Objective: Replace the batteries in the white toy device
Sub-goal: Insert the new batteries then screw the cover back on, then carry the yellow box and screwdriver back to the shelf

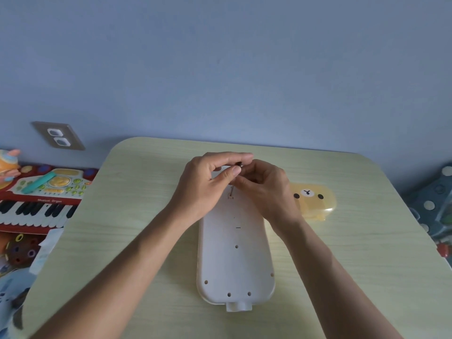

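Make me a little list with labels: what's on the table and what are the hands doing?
table: pale wood-look top
white toy device: lying back side up, screw holes showing
left hand: over the toy's far end, fingers pinched
right hand: meeting the left
small dark thing: between the fingertips, too small to tell
yellow bear case: right of the toy

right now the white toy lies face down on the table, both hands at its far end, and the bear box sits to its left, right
Not quite. The head view shows the bear box to the right of the white toy, not the left. The rest holds: both the left hand and right hand work at its far end.
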